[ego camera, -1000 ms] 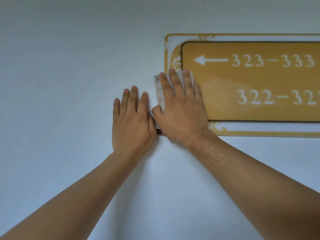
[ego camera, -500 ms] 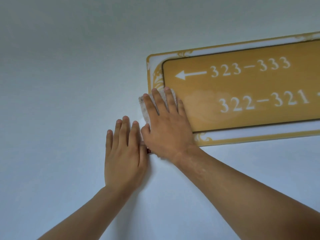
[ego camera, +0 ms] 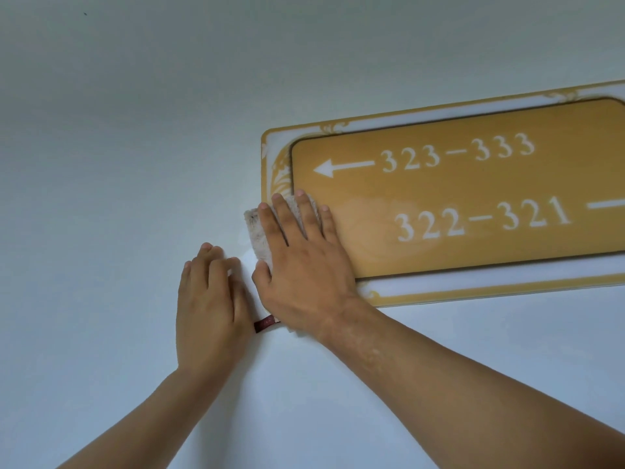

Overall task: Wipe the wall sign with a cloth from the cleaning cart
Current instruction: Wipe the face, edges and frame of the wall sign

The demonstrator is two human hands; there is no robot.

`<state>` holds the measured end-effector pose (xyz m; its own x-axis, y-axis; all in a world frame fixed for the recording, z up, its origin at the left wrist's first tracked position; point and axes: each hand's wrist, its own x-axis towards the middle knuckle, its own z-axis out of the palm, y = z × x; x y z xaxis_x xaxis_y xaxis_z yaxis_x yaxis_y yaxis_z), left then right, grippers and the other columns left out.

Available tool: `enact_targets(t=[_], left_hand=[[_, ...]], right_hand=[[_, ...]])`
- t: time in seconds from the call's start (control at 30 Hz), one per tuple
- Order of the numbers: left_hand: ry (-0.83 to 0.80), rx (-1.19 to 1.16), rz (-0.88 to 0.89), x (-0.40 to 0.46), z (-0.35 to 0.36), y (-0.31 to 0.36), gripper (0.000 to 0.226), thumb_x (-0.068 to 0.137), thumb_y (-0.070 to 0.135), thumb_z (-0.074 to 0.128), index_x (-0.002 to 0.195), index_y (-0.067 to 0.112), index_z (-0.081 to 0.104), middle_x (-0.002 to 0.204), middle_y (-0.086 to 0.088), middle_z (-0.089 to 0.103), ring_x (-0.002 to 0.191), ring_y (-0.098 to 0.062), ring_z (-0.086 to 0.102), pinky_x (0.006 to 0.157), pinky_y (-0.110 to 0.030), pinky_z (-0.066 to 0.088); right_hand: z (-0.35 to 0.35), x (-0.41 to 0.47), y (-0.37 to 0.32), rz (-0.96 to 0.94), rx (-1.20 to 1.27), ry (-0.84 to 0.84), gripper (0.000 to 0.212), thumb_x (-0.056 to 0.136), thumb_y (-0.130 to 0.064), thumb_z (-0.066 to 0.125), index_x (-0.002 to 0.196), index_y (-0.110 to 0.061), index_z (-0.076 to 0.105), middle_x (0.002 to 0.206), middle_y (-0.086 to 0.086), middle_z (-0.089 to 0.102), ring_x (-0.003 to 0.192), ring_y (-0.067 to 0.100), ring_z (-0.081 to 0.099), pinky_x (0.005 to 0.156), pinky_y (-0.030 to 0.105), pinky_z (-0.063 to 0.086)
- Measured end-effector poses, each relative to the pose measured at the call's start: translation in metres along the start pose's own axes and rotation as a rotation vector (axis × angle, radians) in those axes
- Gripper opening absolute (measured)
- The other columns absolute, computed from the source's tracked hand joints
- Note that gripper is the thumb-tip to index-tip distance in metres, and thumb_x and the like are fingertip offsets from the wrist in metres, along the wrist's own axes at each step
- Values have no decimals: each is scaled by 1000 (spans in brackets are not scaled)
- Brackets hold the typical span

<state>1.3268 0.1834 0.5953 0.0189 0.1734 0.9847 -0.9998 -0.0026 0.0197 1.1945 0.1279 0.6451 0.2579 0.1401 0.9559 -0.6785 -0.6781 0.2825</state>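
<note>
A gold wall sign (ego camera: 473, 191) with a white ornate border carries white room numbers and an arrow; its right end runs out of view. My right hand (ego camera: 304, 269) lies flat over a pale fuzzy cloth (ego camera: 258, 233), pressing it on the sign's lower left corner. The cloth sticks out left of my fingers, and a small red tag (ego camera: 264, 323) shows below my palm. My left hand (ego camera: 209, 299) rests flat on the bare wall just left of the right hand, fingers slightly bent, holding nothing. A damp smear shows on the sign beside my right fingers.
The plain pale wall (ego camera: 135, 130) fills everything else in view. Both forearms reach up from the lower edge of the frame.
The view has shifted and tilted, so the sign now sits further right and lower. My left hand's fingers have curled a little. My right hand stays on the cloth at the same corner.
</note>
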Motion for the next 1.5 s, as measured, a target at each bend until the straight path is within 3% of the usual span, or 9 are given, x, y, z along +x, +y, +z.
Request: enact_targets(t=[0.17, 0.3, 0.6, 0.8, 0.93, 1.0, 1.07, 1.3, 1.5], left_hand=[[-63, 96, 137, -2, 3, 1, 53, 97, 22, 32, 147, 8, 42, 158, -10, 37, 149, -22, 28, 121, -50, 24], [-155, 168, 249, -2, 2, 6, 57, 99, 27, 28, 149, 4, 42, 159, -9, 36, 150, -24, 28, 121, -50, 24], [-265, 230, 205, 0, 3, 6, 64, 100, 46, 21, 158, 19, 22, 167, 3, 13, 154, -9, 3, 125, -40, 10], [-261, 235, 185, -5, 1, 10, 66, 98, 44, 22, 158, 19, 22, 167, 2, 14, 154, -10, 4, 126, -41, 9], [-110, 62, 24, 10, 6, 33, 53, 90, 34, 32, 130, 12, 58, 141, -4, 54, 134, -21, 41, 108, -40, 38], [-16, -9, -60, 22, 12, 46, 30, 89, 29, 35, 101, 14, 58, 109, -2, 58, 105, -22, 47, 85, -38, 45], [34, 2, -37, 21, 20, 50, 13, 89, 19, 40, 92, 12, 51, 98, -3, 52, 94, -22, 42, 79, -42, 44], [106, 0, 56, 12, 30, 37, 27, 99, 15, 38, 119, 8, 55, 129, -10, 56, 120, -27, 47, 98, -44, 46], [0, 30, 8, 8, 27, 38, 48, 100, 23, 31, 143, 13, 49, 153, -5, 46, 146, -18, 32, 121, -47, 26]], right_hand=[[-2, 2, 8, -18, 22, 0, 75, 95, -48, 29, 160, -17, 11, 169, 4, 5, 154, 28, -9, 121, 52, -1], [-3, 1, 11, -17, 31, 9, 74, 95, -49, 28, 160, -17, 13, 168, 3, 6, 154, 26, -7, 122, 51, -1], [-8, 0, 22, 12, 14, -14, 76, 95, -50, 24, 160, -14, 6, 169, 3, 0, 153, 26, -11, 122, 51, -3], [-9, -3, 32, 29, -3, -7, 76, 97, -51, 24, 160, -14, 4, 169, 3, -1, 153, 27, -11, 122, 52, -2], [-9, -2, 33, 25, 5, 4, 77, 96, -51, 23, 160, -14, 4, 169, 4, -1, 153, 27, -11, 122, 52, -2], [-10, -1, 34, 29, 8, 3, 76, 96, -50, 23, 160, -14, 3, 169, 4, -2, 153, 27, -12, 122, 52, -2], [-11, -1, 35, 23, 14, -3, 76, 97, -49, 24, 160, -14, 3, 169, 3, -3, 153, 27, -13, 122, 52, -3], [-12, -3, 45, 30, -5, -3, 75, 99, -50, 25, 160, -13, 2, 169, 4, -3, 153, 28, -14, 122, 53, -1], [-13, -8, 51, 44, 6, 21, 76, 97, -50, 29, 160, -13, 8, 169, 5, 0, 154, 28, -9, 122, 53, 1]])
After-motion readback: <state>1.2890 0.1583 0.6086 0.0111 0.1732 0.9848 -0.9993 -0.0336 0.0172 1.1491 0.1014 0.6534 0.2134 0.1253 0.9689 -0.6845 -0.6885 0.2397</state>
